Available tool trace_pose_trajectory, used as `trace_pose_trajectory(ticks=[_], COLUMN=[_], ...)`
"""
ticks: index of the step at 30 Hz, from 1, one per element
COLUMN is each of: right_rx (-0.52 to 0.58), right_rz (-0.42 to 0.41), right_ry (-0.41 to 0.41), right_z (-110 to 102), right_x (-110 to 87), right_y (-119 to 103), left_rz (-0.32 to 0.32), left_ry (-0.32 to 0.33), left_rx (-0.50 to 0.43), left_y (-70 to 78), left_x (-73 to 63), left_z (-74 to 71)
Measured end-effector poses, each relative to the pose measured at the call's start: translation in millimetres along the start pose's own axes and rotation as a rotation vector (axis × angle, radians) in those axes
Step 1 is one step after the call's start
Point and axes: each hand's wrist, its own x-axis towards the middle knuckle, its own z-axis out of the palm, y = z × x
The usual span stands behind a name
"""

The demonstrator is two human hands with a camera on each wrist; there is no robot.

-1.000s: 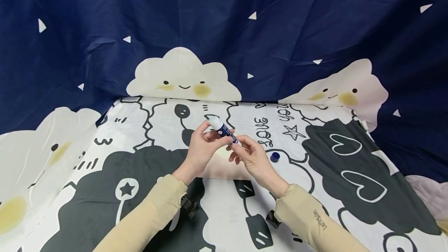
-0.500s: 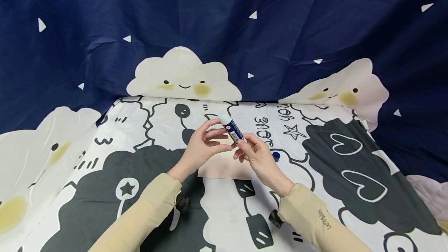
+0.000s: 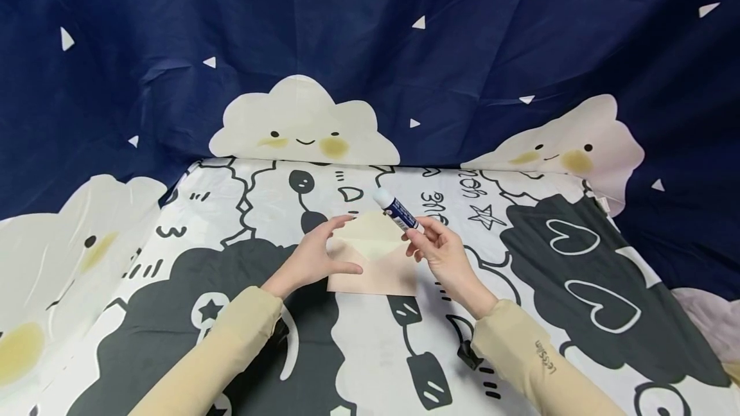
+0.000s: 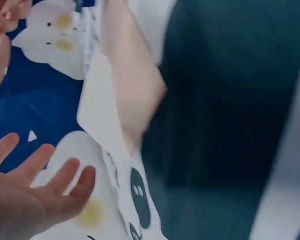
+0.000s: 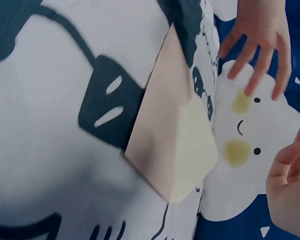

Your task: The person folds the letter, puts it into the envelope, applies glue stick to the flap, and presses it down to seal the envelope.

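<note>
My right hand (image 3: 448,259) pinches the lower end of an uncapped glue stick (image 3: 400,212) with a dark blue label, its pale tip tilted up and left. Below it a pink envelope (image 3: 372,281) lies on the cloth, its cream flap (image 5: 194,147) unfolded away from me. My left hand (image 3: 312,257) is over the envelope's left side, thumb and fingers spread, holding nothing; whether it touches the paper I cannot tell. Both wrist views show the envelope; the left hand (image 4: 40,197) has spread fingers there. The glue stick is out of sight in the right wrist view.
A black and white cartoon-print cloth (image 3: 370,352) covers the work surface. Behind it hangs a navy curtain (image 3: 370,31) with printed clouds and white triangles. Dark wrist cameras are partly visible under both sleeves.
My left hand has let go of the glue stick and moved down and left to the envelope. The right hand has carried the stick rightward. The blue cap on the cloth is now hidden.
</note>
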Motion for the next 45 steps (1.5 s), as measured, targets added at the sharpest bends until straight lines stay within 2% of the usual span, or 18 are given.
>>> trace_pose_trajectory(ticks=[7,12,16,26,45], right_rx=[-0.019,-0.071,-0.124,-0.241,-0.321], right_rz=[0.013,0.025,0.017,0.002,-0.020], right_ry=[0.030,0.039,0.032,-0.003,-0.038], right_z=[-5.0,-7.1,-10.1,-14.0,-14.8], right_x=[3.1,5.6,7.2,12.8,20.0], right_y=[3.4,7.3,11.1,17.5,29.3], left_rz=[-0.047,-0.095,-0.107,-0.135,-0.113], left_ry=[-0.041,-0.043,-0.059,-0.077,-0.064], left_rx=[0.293,0.377,0.429,0.470,0.525], left_y=[-14.1,-21.8,-26.0,-30.1,-34.0], left_x=[-5.5,-6.5,-7.3,-8.1,-11.8], left_z=[3.8,8.7,11.2,13.5,19.5])
